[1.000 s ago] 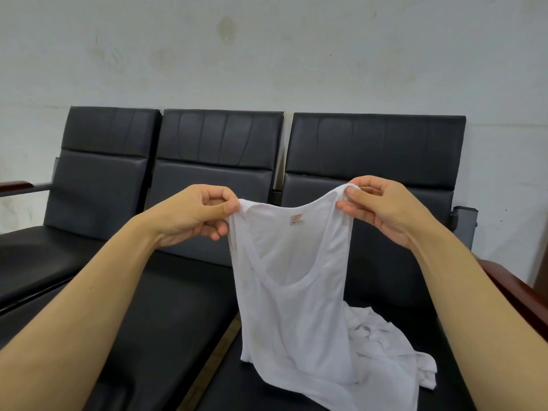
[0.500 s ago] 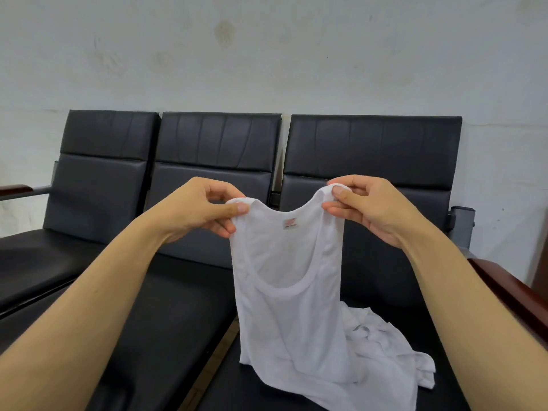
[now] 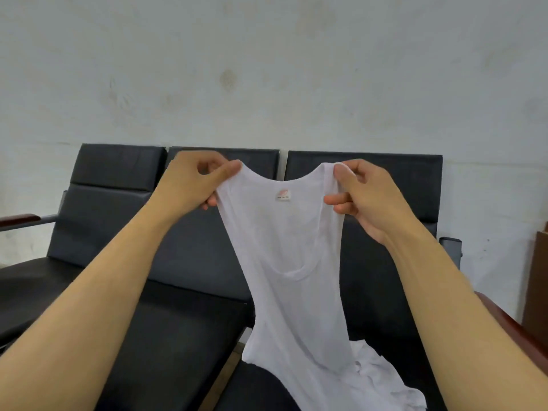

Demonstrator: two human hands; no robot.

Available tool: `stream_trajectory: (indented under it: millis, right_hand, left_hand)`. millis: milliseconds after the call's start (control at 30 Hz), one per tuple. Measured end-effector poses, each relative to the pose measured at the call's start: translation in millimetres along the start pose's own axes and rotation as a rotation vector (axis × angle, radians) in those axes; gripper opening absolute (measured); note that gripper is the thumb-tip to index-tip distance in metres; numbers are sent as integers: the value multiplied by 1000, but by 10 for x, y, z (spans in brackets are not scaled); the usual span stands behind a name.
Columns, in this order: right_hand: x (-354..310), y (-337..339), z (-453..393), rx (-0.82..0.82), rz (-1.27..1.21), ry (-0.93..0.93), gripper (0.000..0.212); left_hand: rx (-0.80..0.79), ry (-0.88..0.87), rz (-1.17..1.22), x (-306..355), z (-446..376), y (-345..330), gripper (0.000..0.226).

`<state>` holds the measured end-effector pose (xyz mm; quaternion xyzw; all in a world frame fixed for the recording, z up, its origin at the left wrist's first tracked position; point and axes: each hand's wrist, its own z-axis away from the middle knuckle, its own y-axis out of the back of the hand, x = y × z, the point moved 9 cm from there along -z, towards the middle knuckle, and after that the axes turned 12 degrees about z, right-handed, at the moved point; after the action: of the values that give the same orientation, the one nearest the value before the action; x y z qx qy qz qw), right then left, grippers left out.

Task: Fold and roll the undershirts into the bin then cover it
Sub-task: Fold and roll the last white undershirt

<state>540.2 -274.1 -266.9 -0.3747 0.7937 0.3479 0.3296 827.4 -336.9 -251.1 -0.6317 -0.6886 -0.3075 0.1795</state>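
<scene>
A white sleeveless undershirt [image 3: 292, 292] hangs in the air in front of me, its small neck label facing me. My left hand [image 3: 194, 182] pinches its left shoulder strap and my right hand [image 3: 363, 197] pinches the right strap. The hem trails down to the right-hand seat, onto a crumpled heap of more white undershirts [image 3: 376, 369]. No bin or cover is in view.
A row of three black padded chairs [image 3: 385, 185] stands against a pale wall. Wooden armrests sit at the far left [image 3: 17, 219] and at the right [image 3: 516, 324]. A brown board [image 3: 538, 280] leans at the right edge.
Both hands have lifted the undershirt higher and stretched the straps wider apart. More of the shirt hangs free of the seat, and the view has tilted upward.
</scene>
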Motion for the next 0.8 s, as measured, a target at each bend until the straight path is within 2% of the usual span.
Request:
stream_trajectory:
  millis: [200,300,400,633,800]
  right_hand:
    - [-1127,473,-121,92,-116,128,26]
    - [-1642,679,-108,113,-161,178,29]
    - [-2038,833,-48,118,-208,215,30]
    - [-2480,1038,135,79,-398,220,27]
    - [-2522,1126,201,80,-371,232,27]
  left_hand:
    - [62,-190,-20,1190,-444,414,33]
    - [85,-182,-23,1660,-604,565,34]
    - [44,-129,-28,2002,-718,628,35]
    - [24,-64,135,2576,-717,669,37]
    - [1,-53,149,2676,-627,635,42]
